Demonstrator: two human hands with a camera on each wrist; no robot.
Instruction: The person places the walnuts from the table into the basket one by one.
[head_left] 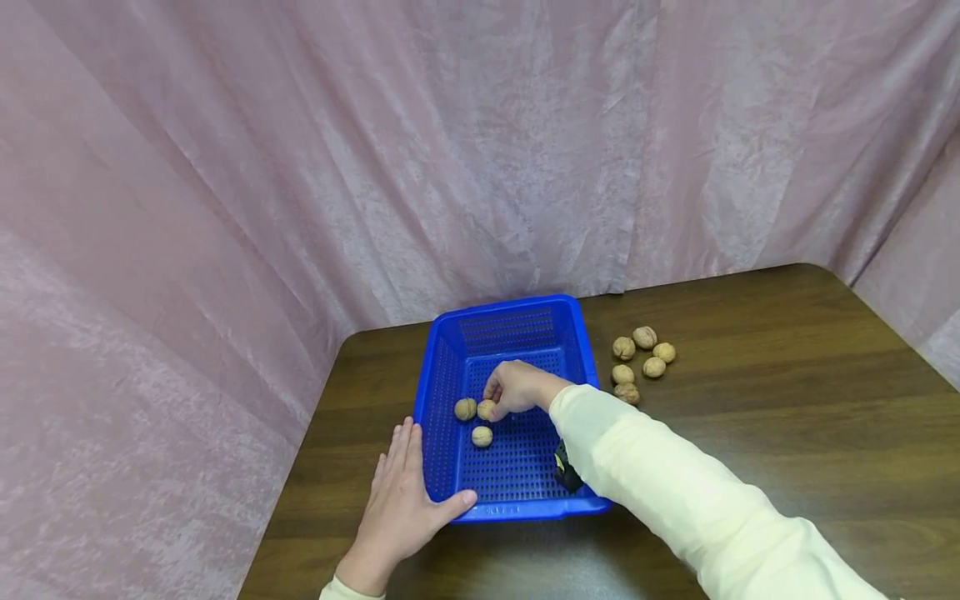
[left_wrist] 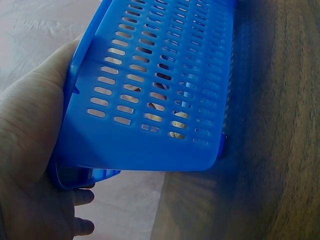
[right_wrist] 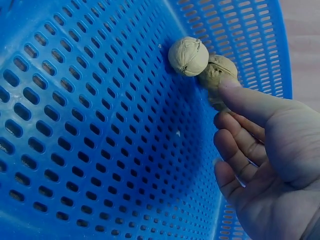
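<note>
A blue plastic basket (head_left: 517, 507) with slotted walls stands on the table. Inside it, my right hand (head_left: 517, 387) pinches a walnut (head_left: 486, 409) low over the basket floor. In the right wrist view the thumb (right_wrist: 250, 99) lies on that walnut (right_wrist: 220, 68), partly covering it. Two more walnuts lie close by, one on the left (head_left: 465, 408) and one nearer me (head_left: 482, 436). My left hand (head_left: 401, 504) rests against the basket's near left corner, fingers straight along the side and thumb over the front rim. The left wrist view shows that palm (left_wrist: 30, 120) beside the rim.
Several loose walnuts (head_left: 645, 337) lie on the wooden table (head_left: 780, 358) right of the basket. A black strapped device (head_left: 567, 468) sits under my right wrist. Pink curtains (head_left: 525, 150) hang behind and beside the table.
</note>
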